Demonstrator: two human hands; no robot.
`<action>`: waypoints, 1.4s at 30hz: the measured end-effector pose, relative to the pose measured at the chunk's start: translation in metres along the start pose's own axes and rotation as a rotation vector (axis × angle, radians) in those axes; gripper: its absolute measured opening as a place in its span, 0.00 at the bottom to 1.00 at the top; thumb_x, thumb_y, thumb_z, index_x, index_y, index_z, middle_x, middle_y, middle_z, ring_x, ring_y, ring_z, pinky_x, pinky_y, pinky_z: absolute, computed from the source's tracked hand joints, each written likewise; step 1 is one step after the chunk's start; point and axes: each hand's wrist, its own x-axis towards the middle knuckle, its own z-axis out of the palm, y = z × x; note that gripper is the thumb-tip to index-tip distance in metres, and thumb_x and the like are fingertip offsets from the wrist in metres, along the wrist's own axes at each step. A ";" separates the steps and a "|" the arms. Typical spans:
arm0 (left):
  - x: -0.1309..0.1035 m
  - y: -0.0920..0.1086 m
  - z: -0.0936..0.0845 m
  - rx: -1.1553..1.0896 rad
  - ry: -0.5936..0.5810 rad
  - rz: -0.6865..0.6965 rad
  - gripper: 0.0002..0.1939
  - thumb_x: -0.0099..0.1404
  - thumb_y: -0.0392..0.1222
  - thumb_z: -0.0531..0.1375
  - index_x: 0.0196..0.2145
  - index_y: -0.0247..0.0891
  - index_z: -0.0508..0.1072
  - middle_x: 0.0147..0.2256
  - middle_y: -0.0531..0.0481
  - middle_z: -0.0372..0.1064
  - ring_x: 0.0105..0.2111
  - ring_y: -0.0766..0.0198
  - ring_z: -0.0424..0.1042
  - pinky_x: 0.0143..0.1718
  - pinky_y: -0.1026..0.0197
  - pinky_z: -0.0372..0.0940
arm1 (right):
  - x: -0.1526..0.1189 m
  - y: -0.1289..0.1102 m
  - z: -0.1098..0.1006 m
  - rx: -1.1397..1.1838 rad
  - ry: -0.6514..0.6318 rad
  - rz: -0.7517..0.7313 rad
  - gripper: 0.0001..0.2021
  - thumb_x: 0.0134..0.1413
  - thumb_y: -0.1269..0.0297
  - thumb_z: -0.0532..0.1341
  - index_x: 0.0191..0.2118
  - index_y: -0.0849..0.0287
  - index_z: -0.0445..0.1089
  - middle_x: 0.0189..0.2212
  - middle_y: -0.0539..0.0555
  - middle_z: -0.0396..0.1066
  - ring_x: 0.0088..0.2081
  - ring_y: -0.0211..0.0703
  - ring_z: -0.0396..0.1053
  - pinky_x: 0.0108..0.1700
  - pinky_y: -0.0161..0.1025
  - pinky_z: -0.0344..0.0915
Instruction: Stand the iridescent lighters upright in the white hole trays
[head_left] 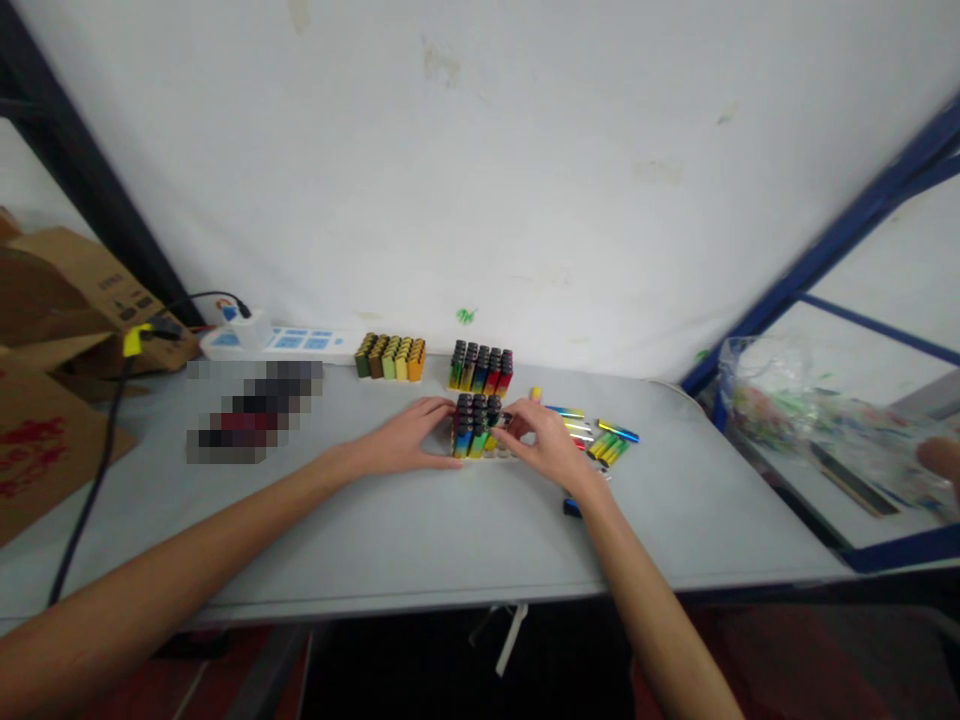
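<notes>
A block of upright lighters (pixel 474 425) with black tops stands in a pale tray (pixel 499 457) in the middle of the table. My left hand (pixel 409 437) is at its left side, thumb and fingers apart around the block's corner, touching or very near it. At the tray's right side, my right hand (pixel 541 437) pinches a lighter with a dark top among the others. Loose shiny lighters (pixel 611 447) lie to the right of that hand. Behind the block are another group of black-topped lighters (pixel 481 368) and a group with yellowish tops (pixel 391 358).
A white power strip (pixel 300 343) runs along the wall at the left, beside a blurred-out item (pixel 255 412). Cardboard boxes (pixel 56 430) are at far left. Blue metal framing (pixel 840 250) and plastic bags (pixel 772 400) are at right, with part of another person's hand (pixel 941 458).
</notes>
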 end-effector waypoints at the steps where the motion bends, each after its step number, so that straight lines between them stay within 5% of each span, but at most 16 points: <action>1: 0.000 0.000 0.000 0.001 -0.001 -0.001 0.39 0.60 0.67 0.66 0.59 0.39 0.68 0.58 0.37 0.68 0.59 0.43 0.67 0.63 0.44 0.61 | 0.000 -0.002 0.001 -0.006 0.003 0.012 0.11 0.66 0.55 0.61 0.45 0.57 0.70 0.31 0.51 0.74 0.29 0.40 0.72 0.35 0.37 0.68; 7: 0.000 -0.002 0.001 0.009 -0.006 0.004 0.39 0.60 0.67 0.66 0.58 0.37 0.69 0.58 0.36 0.68 0.59 0.43 0.67 0.63 0.45 0.61 | -0.003 0.003 0.005 0.002 0.042 0.052 0.09 0.64 0.58 0.62 0.45 0.55 0.68 0.23 0.45 0.70 0.24 0.38 0.70 0.28 0.33 0.63; 18: 0.000 -0.003 0.002 0.020 -0.009 0.010 0.39 0.61 0.69 0.65 0.58 0.37 0.68 0.58 0.35 0.67 0.59 0.42 0.66 0.63 0.44 0.60 | -0.003 0.015 0.017 0.076 0.097 0.226 0.25 0.55 0.32 0.62 0.35 0.51 0.64 0.17 0.47 0.72 0.18 0.44 0.71 0.23 0.37 0.65; 27: 0.000 -0.002 0.001 0.000 0.001 -0.006 0.39 0.60 0.68 0.66 0.59 0.39 0.68 0.58 0.37 0.68 0.59 0.43 0.67 0.64 0.45 0.60 | -0.001 0.009 0.029 0.012 0.135 0.215 0.24 0.64 0.35 0.54 0.38 0.54 0.68 0.19 0.50 0.73 0.20 0.44 0.73 0.24 0.36 0.66; 36: 0.000 0.000 0.000 -0.015 0.000 0.003 0.38 0.60 0.66 0.67 0.59 0.38 0.69 0.58 0.37 0.68 0.59 0.43 0.67 0.64 0.44 0.60 | -0.007 0.002 0.018 -0.268 -0.014 0.060 0.21 0.74 0.49 0.49 0.48 0.59 0.73 0.29 0.58 0.77 0.29 0.46 0.75 0.32 0.36 0.63; 42: -0.002 -0.003 0.003 0.005 0.012 0.001 0.39 0.60 0.67 0.67 0.59 0.38 0.69 0.58 0.36 0.68 0.59 0.43 0.67 0.63 0.44 0.61 | -0.004 0.005 0.009 -0.437 -0.011 -0.003 0.24 0.75 0.49 0.45 0.40 0.58 0.72 0.27 0.55 0.75 0.27 0.42 0.72 0.31 0.34 0.59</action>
